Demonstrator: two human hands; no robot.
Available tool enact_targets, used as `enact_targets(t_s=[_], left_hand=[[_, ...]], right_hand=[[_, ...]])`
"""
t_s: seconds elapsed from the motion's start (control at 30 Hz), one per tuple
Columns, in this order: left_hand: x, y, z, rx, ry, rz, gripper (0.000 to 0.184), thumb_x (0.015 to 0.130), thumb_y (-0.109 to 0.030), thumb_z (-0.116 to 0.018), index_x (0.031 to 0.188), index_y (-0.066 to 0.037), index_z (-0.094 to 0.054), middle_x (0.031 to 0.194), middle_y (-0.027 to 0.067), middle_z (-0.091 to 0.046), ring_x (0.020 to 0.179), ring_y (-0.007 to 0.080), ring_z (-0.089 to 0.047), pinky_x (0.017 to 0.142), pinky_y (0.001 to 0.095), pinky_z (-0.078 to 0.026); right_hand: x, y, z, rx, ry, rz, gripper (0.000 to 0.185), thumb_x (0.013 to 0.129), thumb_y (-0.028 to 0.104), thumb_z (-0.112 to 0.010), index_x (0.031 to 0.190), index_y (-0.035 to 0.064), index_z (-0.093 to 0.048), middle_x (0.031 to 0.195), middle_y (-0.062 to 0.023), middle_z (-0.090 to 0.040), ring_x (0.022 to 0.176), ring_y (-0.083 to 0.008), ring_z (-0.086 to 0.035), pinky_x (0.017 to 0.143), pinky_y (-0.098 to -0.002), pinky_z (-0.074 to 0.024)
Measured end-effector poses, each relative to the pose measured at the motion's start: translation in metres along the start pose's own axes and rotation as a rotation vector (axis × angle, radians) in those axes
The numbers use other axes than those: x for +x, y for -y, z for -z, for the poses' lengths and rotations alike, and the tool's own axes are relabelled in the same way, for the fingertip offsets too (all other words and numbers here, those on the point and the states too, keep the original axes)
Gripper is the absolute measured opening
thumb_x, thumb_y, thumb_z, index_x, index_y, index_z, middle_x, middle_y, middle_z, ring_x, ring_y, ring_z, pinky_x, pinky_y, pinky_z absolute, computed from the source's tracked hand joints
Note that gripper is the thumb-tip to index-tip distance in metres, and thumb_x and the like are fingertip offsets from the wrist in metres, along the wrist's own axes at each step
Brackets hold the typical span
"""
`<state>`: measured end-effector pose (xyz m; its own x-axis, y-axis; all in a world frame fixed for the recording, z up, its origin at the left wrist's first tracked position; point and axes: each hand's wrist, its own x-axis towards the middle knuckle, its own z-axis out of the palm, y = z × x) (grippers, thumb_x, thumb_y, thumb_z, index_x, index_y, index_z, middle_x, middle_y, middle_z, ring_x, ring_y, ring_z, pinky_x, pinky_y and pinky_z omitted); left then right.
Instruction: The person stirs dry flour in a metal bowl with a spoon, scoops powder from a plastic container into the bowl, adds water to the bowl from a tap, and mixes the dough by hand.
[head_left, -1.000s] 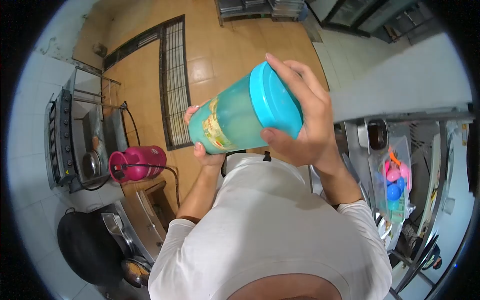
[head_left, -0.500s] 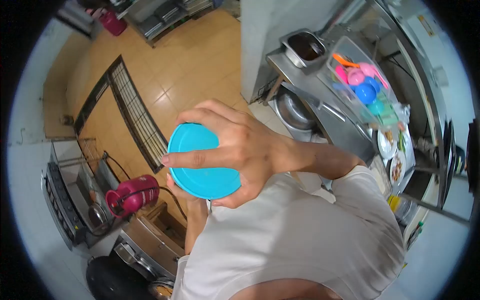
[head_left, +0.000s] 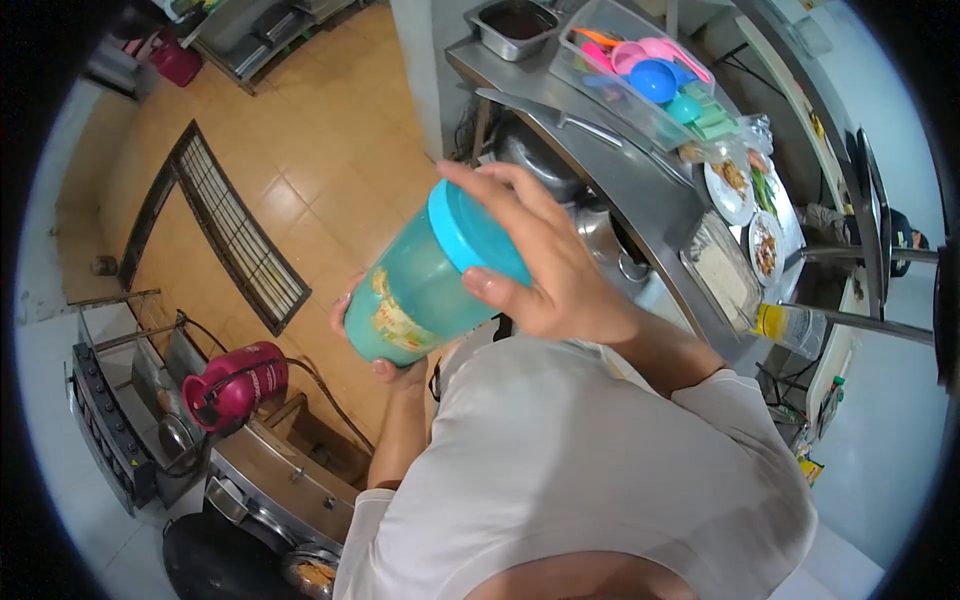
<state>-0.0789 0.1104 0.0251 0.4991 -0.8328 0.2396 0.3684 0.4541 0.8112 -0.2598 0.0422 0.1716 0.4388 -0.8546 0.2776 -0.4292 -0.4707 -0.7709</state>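
A translucent teal plastic jar [head_left: 405, 270] with a printed label is tilted in front of my chest, its bright blue lid [head_left: 448, 232] toward the upper right. My right hand [head_left: 560, 275] is closed around the lid, thumb on the near side and fingers over the far side. Under the base, my left hand [head_left: 398, 376] supports the jar; its thumb and a few fingertips show, and the rest is hidden behind it. The jar's contents cannot be made out.
On the steel counter at right are a large knife [head_left: 560, 118], a clear box [head_left: 615, 110] of colourful scoops, a steel pan [head_left: 513, 48] and plates of food [head_left: 730, 205]. A pink gas cylinder [head_left: 240, 385] with a hose is at left. A black wok [head_left: 215, 555] sits lower left.
The jar has tipped from lid facing me to showing its side and label. My right hand has shifted rightward and regripped the lid's rim. The view has turned toward the counter.
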Motion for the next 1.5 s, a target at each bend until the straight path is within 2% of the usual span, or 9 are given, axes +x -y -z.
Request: enact_targets(t_s=[0.27, 0.4, 0.6, 0.7, 0.83, 1.13, 1.23, 1.4, 1.5], left_hand=[[-0.033, 0.046, -0.068, -0.03, 0.223, 0.093, 0.081, 0.072, -0.059, -0.065, 0.131, -0.015, -0.032, 0.128, 0.0214, -0.04, 0.119, 0.0331, -0.043, 0.102, 0.0488, -0.037], [-0.048, 0.063, -0.114, -0.035, 0.271, 0.118, 0.081, 0.071, -0.057, -0.067, 0.131, -0.014, -0.033, 0.127, 0.0213, -0.041, 0.119, 0.0336, -0.042, 0.102, 0.0488, -0.036], [-0.041, 0.074, -0.155, -0.233, 0.326, 0.506, 0.082, 0.073, -0.055, -0.061, 0.134, -0.007, -0.034, 0.126, 0.0166, -0.045, 0.121, 0.0297, -0.046, 0.1, 0.0421, -0.041], [-0.032, 0.075, -0.166, -0.278, 0.429, 0.698, 0.082, 0.075, -0.054, -0.056, 0.134, -0.003, -0.034, 0.125, 0.0158, -0.047, 0.121, 0.0284, -0.047, 0.1, 0.0394, -0.041], [-0.038, 0.067, -0.166, -0.214, 0.495, 0.618, 0.08, 0.075, -0.053, -0.054, 0.133, -0.001, -0.034, 0.124, 0.0178, -0.047, 0.12, 0.0289, -0.048, 0.1, 0.0397, -0.041], [-0.049, 0.016, -0.145, -0.146, 0.324, 0.319, 0.078, 0.074, -0.055, -0.057, 0.13, -0.005, -0.036, 0.124, 0.0242, -0.044, 0.116, 0.0344, -0.048, 0.099, 0.0463, -0.041], [-0.054, 0.008, -0.137, -0.074, 0.242, 0.191, 0.081, 0.072, -0.058, -0.06, 0.13, -0.007, -0.035, 0.124, 0.0249, -0.043, 0.117, 0.0354, -0.047, 0.098, 0.0484, -0.042], [-0.061, 0.006, -0.127, 0.235, 0.112, -0.293, 0.078, 0.072, -0.065, -0.055, 0.127, -0.013, -0.036, 0.124, 0.0271, -0.04, 0.114, 0.0388, -0.046, 0.096, 0.0525, -0.043], [-0.064, 0.003, -0.114, 0.306, 0.146, -0.425, 0.078, 0.071, -0.066, -0.059, 0.126, -0.016, -0.034, 0.124, 0.0264, -0.038, 0.113, 0.0385, -0.046, 0.097, 0.0527, -0.043]], right_hand=[[-0.062, -0.035, 0.078, 0.112, -0.142, -0.113, 0.073, 0.075, 0.021, -0.062, 0.141, 0.0, -0.038, 0.12, -0.0204, -0.051, 0.109, -0.0328, -0.052, 0.097, -0.0387, -0.0378], [-0.088, -0.067, 0.12, 0.158, -0.173, -0.141, 0.074, 0.078, 0.028, -0.07, 0.14, 0.0024, -0.04, 0.128, -0.0208, -0.046, 0.117, -0.0347, -0.049, 0.099, -0.0415, -0.0392], [-0.108, -0.089, 0.175, -0.029, -0.144, 0.187, 0.084, 0.067, 0.041, -0.075, 0.138, 0.0062, -0.045, 0.135, -0.0232, -0.04, 0.118, -0.0441, -0.046, 0.097, -0.0481, -0.0413], [-0.107, -0.099, 0.198, -0.189, -0.028, 0.412, 0.082, 0.061, 0.045, -0.077, 0.134, 0.0197, -0.051, 0.135, -0.0212, -0.041, 0.118, -0.045, -0.046, 0.092, -0.0512, -0.0448], [-0.098, -0.101, 0.208, -0.248, 0.139, 0.545, 0.078, 0.05, 0.049, -0.078, 0.124, 0.0348, -0.057, 0.129, -0.0182, -0.045, 0.11, -0.0423, -0.049, 0.081, -0.0499, -0.0511], [-0.071, -0.111, 0.158, -0.063, -0.007, 0.9, 0.052, 0.067, 0.054, -0.066, 0.114, 0.034, -0.059, 0.125, -0.0187, -0.046, 0.107, -0.0451, -0.049, 0.077, -0.0525, -0.0516], [-0.064, -0.095, 0.153, 0.029, 0.041, 0.802, 0.067, 0.069, 0.057, -0.064, 0.127, 0.0242, -0.053, 0.126, -0.022, -0.044, 0.111, -0.0449, -0.048, 0.087, -0.0537, -0.0472], [-0.067, -0.074, 0.142, 0.377, 0.17, 0.15, 0.097, 0.072, 0.053, -0.064, 0.141, -0.004, -0.028, 0.131, -0.0261, -0.038, 0.118, -0.038, -0.043, 0.102, -0.0446, -0.0335], [-0.065, -0.061, 0.139, 0.371, 0.17, 0.101, 0.094, 0.073, 0.05, -0.065, 0.14, -0.0047, -0.028, 0.13, -0.0261, -0.038, 0.114, -0.0359, -0.044, 0.099, -0.0428, -0.0346]])
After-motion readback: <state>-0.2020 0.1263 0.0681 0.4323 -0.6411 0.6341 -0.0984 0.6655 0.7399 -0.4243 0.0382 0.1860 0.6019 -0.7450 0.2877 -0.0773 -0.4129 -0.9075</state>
